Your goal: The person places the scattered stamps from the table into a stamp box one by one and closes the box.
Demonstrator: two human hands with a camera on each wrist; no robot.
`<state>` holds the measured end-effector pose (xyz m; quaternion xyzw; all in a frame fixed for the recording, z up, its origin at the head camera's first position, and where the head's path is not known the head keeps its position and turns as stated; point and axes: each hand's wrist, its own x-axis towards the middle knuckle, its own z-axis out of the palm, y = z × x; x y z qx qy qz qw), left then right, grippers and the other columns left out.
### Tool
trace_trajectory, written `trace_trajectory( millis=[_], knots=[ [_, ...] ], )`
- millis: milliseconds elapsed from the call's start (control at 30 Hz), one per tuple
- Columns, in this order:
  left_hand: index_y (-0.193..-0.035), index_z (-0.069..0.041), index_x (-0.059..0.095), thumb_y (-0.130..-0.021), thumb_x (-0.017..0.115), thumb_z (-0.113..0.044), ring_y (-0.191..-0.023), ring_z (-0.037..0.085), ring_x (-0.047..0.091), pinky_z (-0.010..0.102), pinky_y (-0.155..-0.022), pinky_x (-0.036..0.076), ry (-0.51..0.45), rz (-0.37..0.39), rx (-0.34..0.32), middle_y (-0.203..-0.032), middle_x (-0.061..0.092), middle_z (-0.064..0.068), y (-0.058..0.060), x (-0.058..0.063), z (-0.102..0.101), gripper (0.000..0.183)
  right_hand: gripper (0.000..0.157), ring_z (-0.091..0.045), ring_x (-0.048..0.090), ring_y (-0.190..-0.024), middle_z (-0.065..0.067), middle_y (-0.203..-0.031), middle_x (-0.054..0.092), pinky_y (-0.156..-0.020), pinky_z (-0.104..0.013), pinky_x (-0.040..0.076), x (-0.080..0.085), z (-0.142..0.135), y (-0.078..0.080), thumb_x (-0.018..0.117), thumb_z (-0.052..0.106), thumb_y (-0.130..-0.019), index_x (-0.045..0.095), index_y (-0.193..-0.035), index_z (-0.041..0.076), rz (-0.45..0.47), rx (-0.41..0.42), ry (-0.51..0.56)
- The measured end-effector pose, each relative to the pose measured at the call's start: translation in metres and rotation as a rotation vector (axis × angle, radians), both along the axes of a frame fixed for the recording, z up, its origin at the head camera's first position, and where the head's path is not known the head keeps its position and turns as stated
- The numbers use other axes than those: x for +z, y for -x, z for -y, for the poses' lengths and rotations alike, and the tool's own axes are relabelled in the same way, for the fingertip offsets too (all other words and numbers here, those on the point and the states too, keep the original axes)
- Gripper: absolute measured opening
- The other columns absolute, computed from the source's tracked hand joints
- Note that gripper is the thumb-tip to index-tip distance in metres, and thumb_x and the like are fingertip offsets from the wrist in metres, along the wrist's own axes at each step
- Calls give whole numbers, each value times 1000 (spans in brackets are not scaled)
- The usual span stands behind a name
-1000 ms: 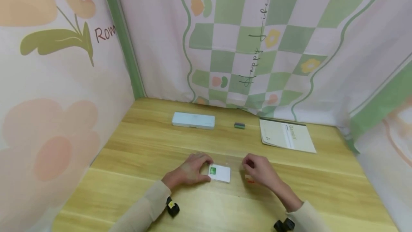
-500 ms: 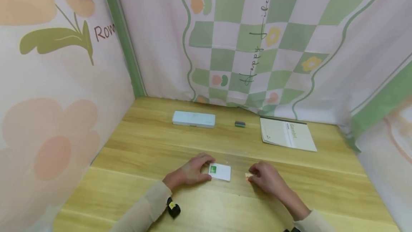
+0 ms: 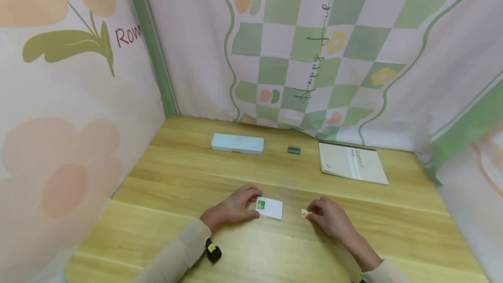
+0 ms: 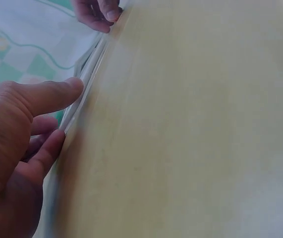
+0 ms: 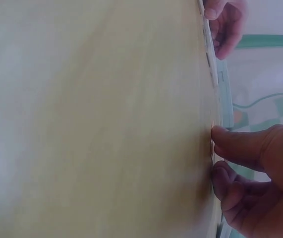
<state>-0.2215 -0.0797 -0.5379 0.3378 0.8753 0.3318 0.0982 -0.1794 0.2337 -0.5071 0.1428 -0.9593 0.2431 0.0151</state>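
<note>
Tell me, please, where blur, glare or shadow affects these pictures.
Head view: a pale sheen on the table, the notebook title readable; left wrist view: soft overall, pale glare at lower right; right wrist view: also soft, pale glare at the left, a shadow beside the right hand.

"Near side?"
"Card at L hand, sm. flat piece at R hand."
"Past 'em, on tbl?"
"Pencil case behind L hand, notebook behind R hand, sm. block btwn."
</note>
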Motion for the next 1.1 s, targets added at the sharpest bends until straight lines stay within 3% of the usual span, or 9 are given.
trace_trajectory(
  millis=[467, 867, 1100],
  knots=[
    [-131, -10, 57, -88, 72, -32, -111, 8, 51, 25, -99, 44, 38, -8, -14, -126, 51, 0, 1, 4, -1, 51, 18, -9, 57, -72, 2, -82, 66, -65, -26, 49, -4, -5, -1, 82, 13, -76, 75, -92, 10, 18, -35, 42],
    [-131, -13, 57, -89, 72, -34, -113, 8, 50, 26, -99, 44, 25, 0, -10, -127, 50, -3, 0, 1, 2, 50, 11, -7, 51, -68, 5, -77, 59, -60, -24, 44, -4, -2, -1, 83, 12, -75, 74, -80, 14, -14, -30, 60],
    [-131, -11, 58, -88, 72, -34, -110, 7, 51, 25, -97, 45, 8, -25, -20, -126, 51, -2, 2, -1, 1, 50, 15, -9, 54, -72, 2, -82, 62, -64, -26, 47, -5, -4, -1, 83, 13, -75, 74, -87, 11, -38, -41, 54]
  ],
)
